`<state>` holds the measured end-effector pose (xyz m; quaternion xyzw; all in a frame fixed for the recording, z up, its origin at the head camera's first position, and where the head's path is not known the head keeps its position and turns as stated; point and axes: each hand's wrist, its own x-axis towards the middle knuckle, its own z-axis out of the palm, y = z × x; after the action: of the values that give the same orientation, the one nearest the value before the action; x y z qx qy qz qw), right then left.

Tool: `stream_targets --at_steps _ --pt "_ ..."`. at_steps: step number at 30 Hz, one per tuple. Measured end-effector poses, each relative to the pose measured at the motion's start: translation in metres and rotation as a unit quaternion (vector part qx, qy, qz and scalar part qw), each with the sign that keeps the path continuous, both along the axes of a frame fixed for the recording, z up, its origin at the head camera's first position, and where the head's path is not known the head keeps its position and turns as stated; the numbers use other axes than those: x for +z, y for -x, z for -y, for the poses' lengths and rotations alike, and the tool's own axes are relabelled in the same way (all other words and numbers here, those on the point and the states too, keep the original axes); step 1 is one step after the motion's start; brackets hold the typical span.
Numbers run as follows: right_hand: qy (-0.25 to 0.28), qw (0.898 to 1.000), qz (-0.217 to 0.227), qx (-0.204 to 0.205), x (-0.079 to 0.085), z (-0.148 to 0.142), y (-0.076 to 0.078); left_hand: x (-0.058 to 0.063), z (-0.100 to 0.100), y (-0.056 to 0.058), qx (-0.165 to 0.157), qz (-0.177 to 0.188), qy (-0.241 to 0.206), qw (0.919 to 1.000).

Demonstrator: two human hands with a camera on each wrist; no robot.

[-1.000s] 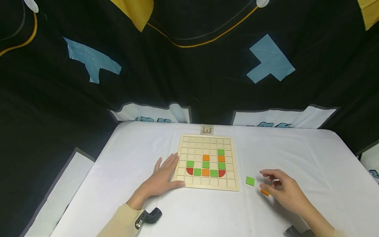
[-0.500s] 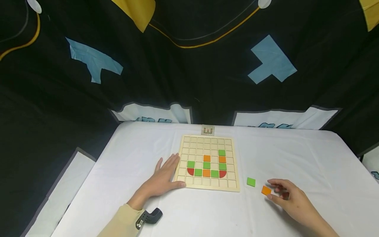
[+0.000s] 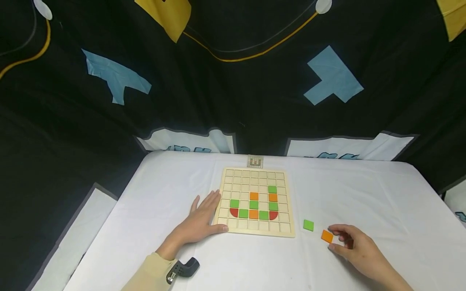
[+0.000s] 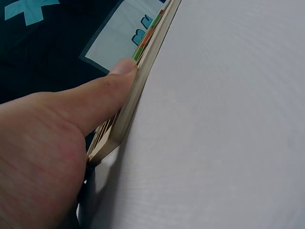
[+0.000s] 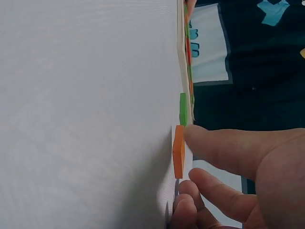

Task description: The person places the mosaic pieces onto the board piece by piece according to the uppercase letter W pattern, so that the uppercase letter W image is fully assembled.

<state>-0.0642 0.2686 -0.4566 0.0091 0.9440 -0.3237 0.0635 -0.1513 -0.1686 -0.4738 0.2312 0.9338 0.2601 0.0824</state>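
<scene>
A wooden grid board (image 3: pixel 255 232) lies on the white table, with several green, orange and red tiles in its cells. My left hand (image 3: pixel 200 222) rests spread at the board's left side, its thumb over the near-left corner; the left wrist view shows the thumb (image 4: pixel 102 93) on the board's edge. To the right, an orange square tile (image 3: pixel 327 236) lies on the cloth. The thumb and index finger of my right hand (image 3: pixel 358 248) stand bent at the orange tile's near edges. In the right wrist view the thumb tip (image 5: pixel 194 136) is at the tile's upper end, the index fingertip slightly apart.
A loose green square tile (image 3: pixel 308 225) lies between the board and the orange tile. A small patterned card (image 3: pixel 255 161) sits behind the board. White cloth (image 3: pixel 364 190) covers the table, and a dark patterned curtain (image 3: pixel 236 93) hangs behind it.
My right hand has drawn back to the right, uncovering the orange tile, and its index finger has come down closer to it. The left hand and the board stay in place.
</scene>
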Motion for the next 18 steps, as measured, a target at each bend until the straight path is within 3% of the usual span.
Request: stream_targets --at_steps 18 --pt "-0.023 1.0 -0.011 -0.005 -0.0022 0.0023 0.0032 0.0001 0.0012 -0.0003 -0.006 -0.012 -0.003 0.9999"
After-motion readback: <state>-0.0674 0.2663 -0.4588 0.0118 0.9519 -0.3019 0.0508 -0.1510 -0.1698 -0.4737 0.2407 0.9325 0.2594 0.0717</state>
